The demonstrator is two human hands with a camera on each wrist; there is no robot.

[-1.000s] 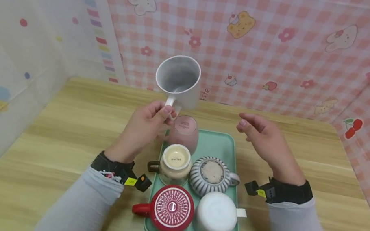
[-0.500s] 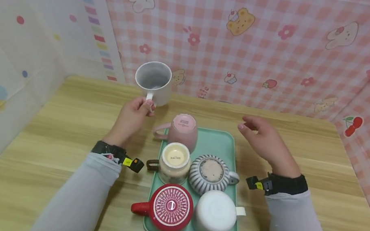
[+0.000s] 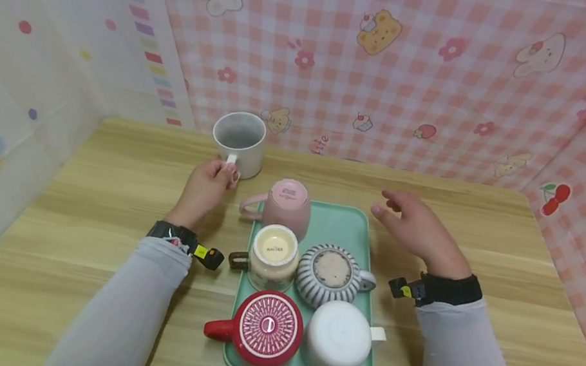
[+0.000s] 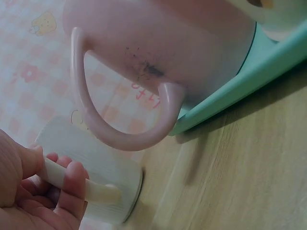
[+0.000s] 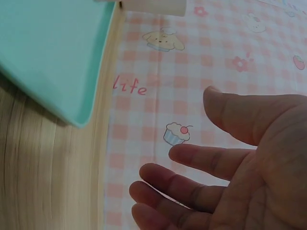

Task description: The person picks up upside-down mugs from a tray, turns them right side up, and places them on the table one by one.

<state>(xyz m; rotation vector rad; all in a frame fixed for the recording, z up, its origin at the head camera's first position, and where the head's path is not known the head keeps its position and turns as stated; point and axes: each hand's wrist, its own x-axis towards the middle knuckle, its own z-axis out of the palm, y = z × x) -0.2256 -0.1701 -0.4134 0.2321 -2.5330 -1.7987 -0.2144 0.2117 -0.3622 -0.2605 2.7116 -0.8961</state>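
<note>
White and cylindrical, a mug (image 3: 247,158) is upright at the back left of the pale wood-grain counter (image 3: 101,201), before a pink-checked cloth (image 3: 318,37) with cartoon prints; whether its base touches down I cannot tell. Seen from the head, the left hand (image 3: 205,186) partly hides the mug's handle; the left wrist view shows thumb and fingers curled round it. Next rightward, an upside-down dusty-pink mug (image 3: 287,209) pokes its looped handle past the left edge of a mint-green rectangular tray (image 3: 345,221), near the left hand. Only the left wrist view reveals dark speckled marks (image 4: 152,70) on its side. Nearer the viewer, also bases up, are a cream mug with a brown handle (image 3: 274,255) and a glossy red mug (image 3: 268,329), handles pointing left. To their right are a ribbed grey-and-white cup (image 3: 331,275) and a rounded white mug (image 3: 337,338), handles pointing right. Farthest right, the right hand (image 3: 419,230) hovers beside the tray; the right wrist view shows its fingers loosely spread.
</note>
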